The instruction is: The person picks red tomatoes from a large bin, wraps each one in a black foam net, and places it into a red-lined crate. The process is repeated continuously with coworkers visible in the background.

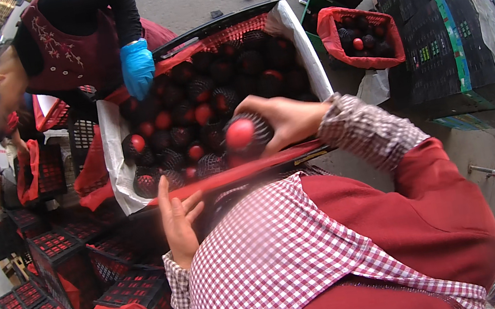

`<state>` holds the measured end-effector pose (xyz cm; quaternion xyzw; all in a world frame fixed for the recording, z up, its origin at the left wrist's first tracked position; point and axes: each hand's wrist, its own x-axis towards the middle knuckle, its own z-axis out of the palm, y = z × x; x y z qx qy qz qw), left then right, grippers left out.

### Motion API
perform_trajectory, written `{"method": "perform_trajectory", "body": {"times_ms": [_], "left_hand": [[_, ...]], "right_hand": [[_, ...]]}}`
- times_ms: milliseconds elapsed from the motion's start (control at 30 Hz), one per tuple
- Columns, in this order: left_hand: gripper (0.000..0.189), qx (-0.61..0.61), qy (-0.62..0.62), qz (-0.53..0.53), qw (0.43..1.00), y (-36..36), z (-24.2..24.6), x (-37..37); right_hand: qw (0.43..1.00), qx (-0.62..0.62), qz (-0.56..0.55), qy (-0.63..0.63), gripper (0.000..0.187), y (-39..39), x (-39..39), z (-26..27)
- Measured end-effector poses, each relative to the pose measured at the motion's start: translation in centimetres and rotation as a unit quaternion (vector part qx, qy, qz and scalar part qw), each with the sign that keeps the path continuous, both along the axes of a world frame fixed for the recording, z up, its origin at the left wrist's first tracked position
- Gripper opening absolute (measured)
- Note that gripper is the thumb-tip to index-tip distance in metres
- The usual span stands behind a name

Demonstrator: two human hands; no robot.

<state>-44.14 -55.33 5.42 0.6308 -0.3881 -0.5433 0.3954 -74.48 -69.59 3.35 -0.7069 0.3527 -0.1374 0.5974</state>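
Observation:
My right hand (278, 117) is closed around a red round fruit in a black foam net (244, 135), above the near side of a large crate (318, 60). That crate has a white and red lining and is full of red fruits in black nets (203, 112). Near the crate's front left corner is my left hand (179, 218), its fingers spread and nothing in it. The lower part of the fruit I hold is blurred.
Across the crate a co-worker's blue-gloved hand (138, 69) hangs over its far left edge. A red-lined basket of netted fruits (358, 38) stands at the right, beside stacked black crates (438, 51). More black crates (57, 242) with red contents are stacked at the lower left.

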Motion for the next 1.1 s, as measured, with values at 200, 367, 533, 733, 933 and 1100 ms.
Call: {"method": "perform_trajectory", "body": {"times_ms": [200, 367, 533, 733, 933, 1100], "left_hand": [[0.056, 0.06, -0.033, 0.069, 0.995, 3.8, -2.7, 1.7], [0.055, -0.046, -0.088, 0.038, 0.994, 6.6, -5.6, 2.6], [0.052, -0.049, -0.087, 0.054, 0.994, 7.8, -5.4, 3.3], [0.048, -0.101, -0.11, 0.087, 0.985, 9.9, -5.4, 3.6], [0.045, -0.121, -0.054, 0.112, 0.985, 13.0, -4.5, 6.7], [0.041, -0.144, -0.093, 0.128, 0.977, 17.3, -2.1, 10.7]], "right_hand": [[0.88, -0.391, 0.069, 0.259, 0.074, 1.1, -9.0, -1.5], [0.836, -0.342, 0.205, 0.378, 0.061, 2.8, -9.9, -0.5], [0.752, -0.364, 0.267, 0.48, 0.037, 1.3, -8.4, -1.5], [0.73, -0.393, 0.27, 0.49, 0.052, 2.0, -8.3, -3.7], [0.792, -0.392, 0.234, 0.406, 0.074, 1.5, -8.4, -6.2], [0.79, -0.338, 0.268, 0.435, 0.045, -0.1, -7.2, -7.1]]}}
